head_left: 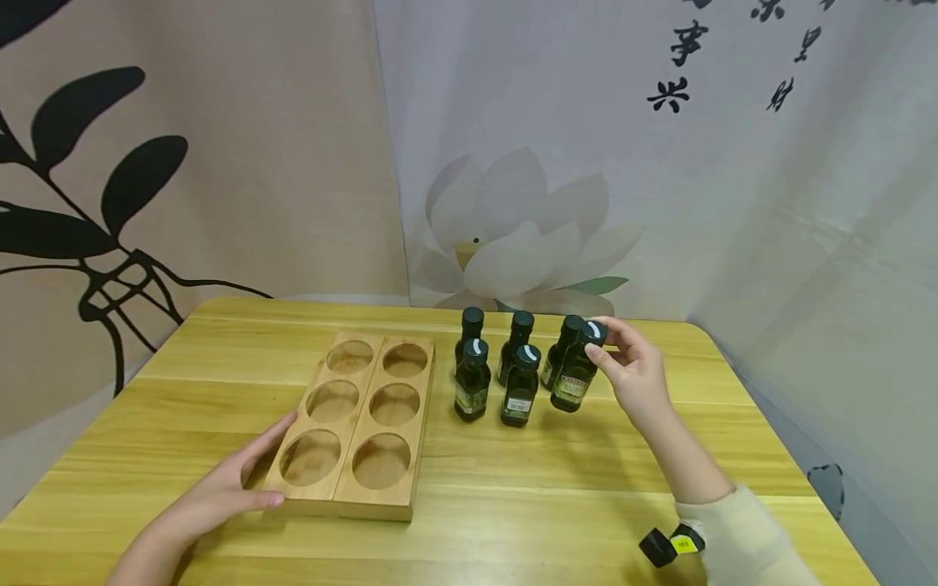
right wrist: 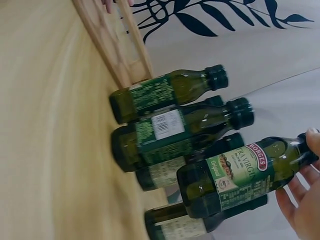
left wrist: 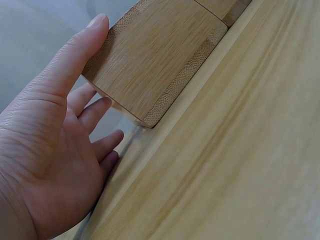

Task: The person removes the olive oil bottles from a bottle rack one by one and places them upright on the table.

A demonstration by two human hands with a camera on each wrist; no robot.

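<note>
My right hand (head_left: 636, 370) pinches a small dark green olive oil bottle (right wrist: 227, 175) by its cap and neck. The held bottle hangs close over the table, its base apart from the wood in the right wrist view. Several matching bottles (head_left: 472, 391) stand upright to its left, one partly hidden behind it. My left hand (head_left: 227, 484) spans the near left corner of a wooden tray (head_left: 362, 415) with two rows of round wells. In the left wrist view, its thumb (left wrist: 75, 57) lies along the tray's edge, while the other fingers stay loosely extended beside it.
A light wood-grain table (head_left: 513, 521) lies beneath everything. Behind it hangs a printed cloth (head_left: 315, 163) with leaves, a lotus and characters. A black device with a yellow label (head_left: 681, 544) sits at the right sleeve (head_left: 743, 537).
</note>
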